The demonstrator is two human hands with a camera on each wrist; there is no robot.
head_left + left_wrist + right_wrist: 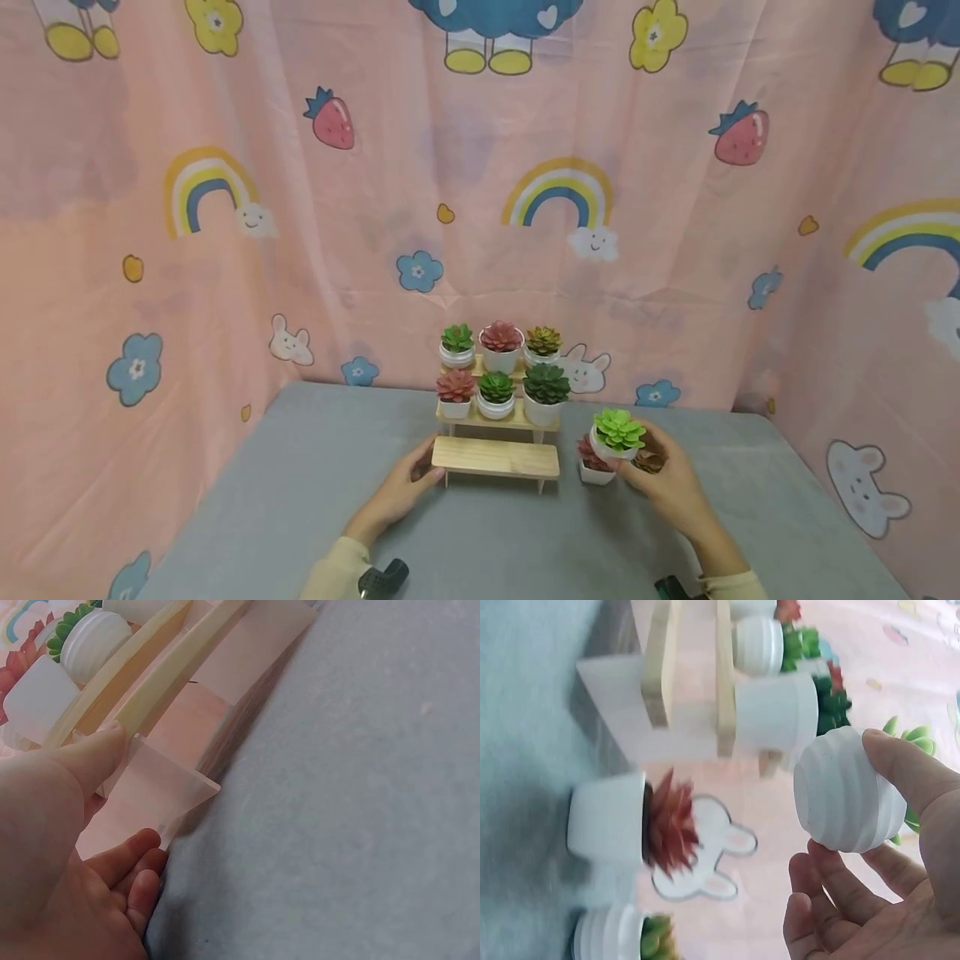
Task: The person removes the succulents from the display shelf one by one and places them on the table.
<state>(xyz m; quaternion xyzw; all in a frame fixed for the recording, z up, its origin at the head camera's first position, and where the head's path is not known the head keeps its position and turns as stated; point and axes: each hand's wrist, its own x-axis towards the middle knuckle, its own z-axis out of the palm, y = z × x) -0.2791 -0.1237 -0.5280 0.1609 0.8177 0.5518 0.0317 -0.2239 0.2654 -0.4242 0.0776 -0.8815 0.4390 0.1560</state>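
My right hand (pixel 675 487) holds a small white ribbed pot (pixel 844 791) with a bright green succulent (pixel 619 428) up off the table, thumb on one side and fingers on the other. A tiered wooden plant stand (pixel 495 457) is in the middle of the head view, its lowest board bare. At the left end of that board, my left hand (pixel 401 487) grips the stand; the left wrist view shows the thumb (pixel 105 746) against the board's edge and curled fingers beside the pale side panel (pixel 161 780). Several potted succulents fill the upper two tiers.
Right of the stand, a red succulent in a square white pot (pixel 607 821) stands on the grey table (pixel 300 500). Beside it is a ribbed pot (pixel 607 934) with a brownish succulent, partly behind my right hand in the head view. A printed pink curtain (pixel 480 208) hangs behind.
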